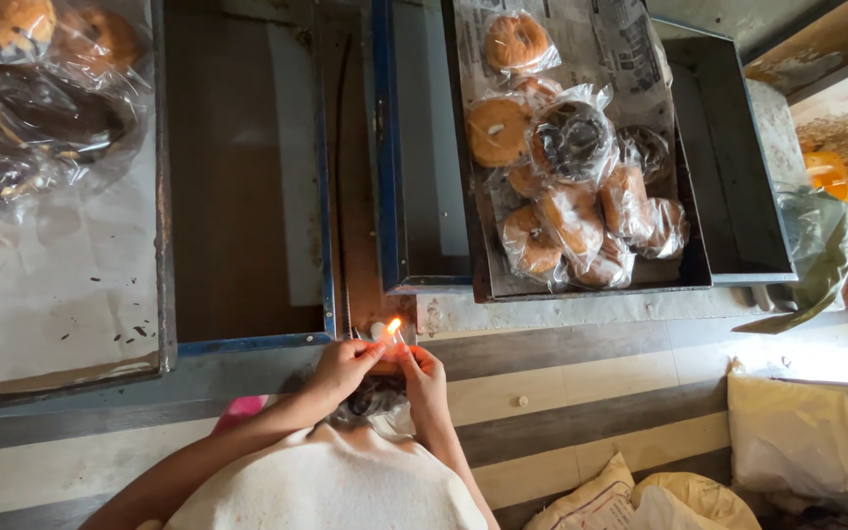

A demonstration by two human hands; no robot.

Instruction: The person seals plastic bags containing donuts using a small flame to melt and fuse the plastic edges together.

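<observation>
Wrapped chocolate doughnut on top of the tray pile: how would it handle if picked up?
The wrapped chocolate doughnut probably feels light and soft, so a hard squeeze may dent it. Its loose, glossy clear film looks slippery and crinkly. Perched on other wrapped doughnuts in the tray, it may slide if pushed.

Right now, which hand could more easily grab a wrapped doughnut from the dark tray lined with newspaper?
Probably the right hand. The tray lies ahead on that hand's side of the flame. The left hand sits on the other side and would have to cross over the flame.
</observation>
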